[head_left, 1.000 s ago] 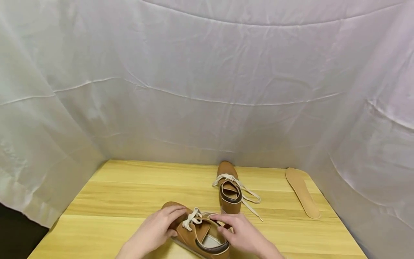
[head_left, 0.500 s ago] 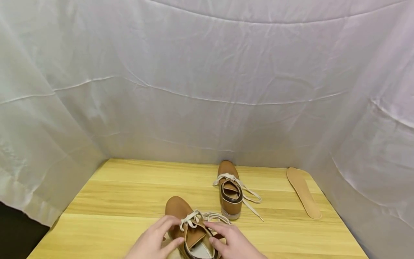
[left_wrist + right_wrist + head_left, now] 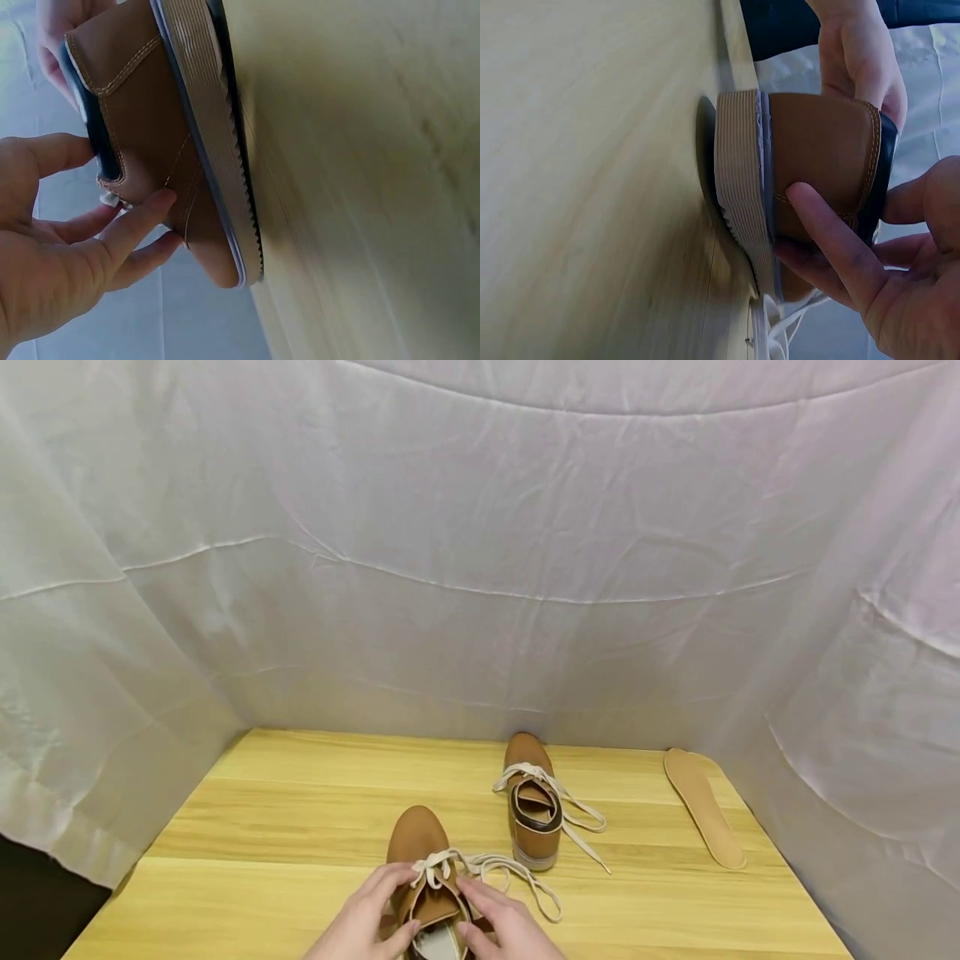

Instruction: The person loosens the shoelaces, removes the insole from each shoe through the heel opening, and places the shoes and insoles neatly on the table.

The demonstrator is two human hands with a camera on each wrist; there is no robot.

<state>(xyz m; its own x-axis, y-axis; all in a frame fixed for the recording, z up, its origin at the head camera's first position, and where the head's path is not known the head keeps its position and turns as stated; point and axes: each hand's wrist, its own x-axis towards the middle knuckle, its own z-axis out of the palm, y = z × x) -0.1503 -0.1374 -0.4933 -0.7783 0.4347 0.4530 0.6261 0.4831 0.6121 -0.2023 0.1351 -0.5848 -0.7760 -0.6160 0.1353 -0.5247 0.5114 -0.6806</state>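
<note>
A brown leather shoe with cream laces stands at the table's near edge, toe pointing away and opening facing up. From the left, my left hand holds its side, thumb at the dark collar and fingers along the outer leather, as the left wrist view shows on the shoe. Opposite it, my right hand grips the other side the same way; its fingers lie on the shoe's leather in the right wrist view. A pale inner bottom shows inside the opening. The heel falls below the head view.
A matching brown shoe stands farther back, its laces trailing right over the wooden table. A tan insole lies near the right edge. Grey-white cloth hangs behind and at both sides.
The near shoe has turned from a slant to pointing nearly straight away. Both hands moved with it, the right one leftward and nearer, and its loose lace now shows on the right.
</note>
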